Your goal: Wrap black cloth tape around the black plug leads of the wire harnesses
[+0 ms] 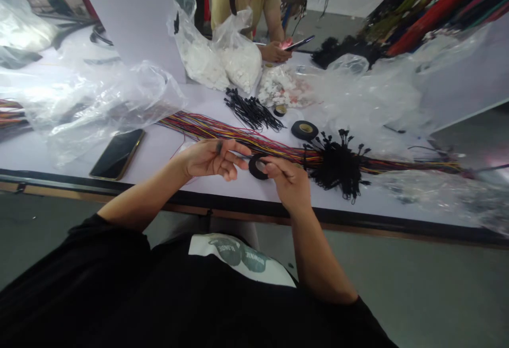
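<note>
My right hand (292,181) pinches a roll of black tape (257,167) between thumb and fingers, just above the near side of the table. Left of the roll, my left hand (217,159) is turned partly palm up, its fingers apart and loosely bent, the tips close to the tape. A dark patch marks one of its fingers; whether it is tape or a stain I cannot tell. Behind both hands runs a long bundle of coloured wires (230,131). A heap of black cables with small connectors (338,165) lies over this bundle to the right.
Another black tape roll (304,130), a smaller roll (280,110) and black cables (252,110) lie behind the wires. A phone (117,154) rests at left, near plastic bags (107,98). Bags of white parts (240,64) stand farther back. Across the table, a person (274,51) holds a phone.
</note>
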The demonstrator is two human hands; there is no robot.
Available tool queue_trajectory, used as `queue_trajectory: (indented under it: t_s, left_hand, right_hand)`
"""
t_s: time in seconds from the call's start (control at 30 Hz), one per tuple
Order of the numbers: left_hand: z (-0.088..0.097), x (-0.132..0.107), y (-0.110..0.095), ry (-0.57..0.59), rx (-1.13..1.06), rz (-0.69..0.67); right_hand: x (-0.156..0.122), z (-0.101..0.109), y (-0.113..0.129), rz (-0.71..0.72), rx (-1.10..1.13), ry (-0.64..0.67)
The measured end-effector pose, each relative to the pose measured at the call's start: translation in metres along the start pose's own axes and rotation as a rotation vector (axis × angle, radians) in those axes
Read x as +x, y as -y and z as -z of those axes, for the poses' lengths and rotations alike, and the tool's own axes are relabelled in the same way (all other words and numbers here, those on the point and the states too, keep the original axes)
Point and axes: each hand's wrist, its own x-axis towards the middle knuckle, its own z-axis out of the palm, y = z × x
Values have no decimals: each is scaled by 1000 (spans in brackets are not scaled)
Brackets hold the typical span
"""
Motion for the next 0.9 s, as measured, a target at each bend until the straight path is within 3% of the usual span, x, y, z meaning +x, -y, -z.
queue_trajectory:
  t_s: [0.13, 0.2, 0.3, 0.43, 0.53, 0.63, 0.77, 0.9]
  left_hand:
    - [-17, 1, 21, -276, -35, -327]
    - [-30, 3, 30, -388, 30, -509]
    - [-44, 3, 33, -494, 58, -609]
    - [-46, 1, 28, -336, 18, -553]
    - [-45, -2, 28, -176, 118, -423]
    - [-49, -3, 28, -92, 235, -285]
    - [-56, -3, 30, -206, 242, -208]
    - [-59, -3, 38, -300, 118, -249]
  right_hand:
    - [-11, -23, -2, -244, 429, -112]
    - [-17, -34, 2, -319, 554, -73]
    - [-27, -40, 7, -352, 592, 56]
    - [-27, -22, 6, -243, 410, 263]
    - [-17, -9, 7, -217, 416, 178]
    - [-7, -9, 15, -237, 499, 198]
    - [-1, -17, 25, -258, 539, 44]
    - [0, -20, 25, -237, 492, -128]
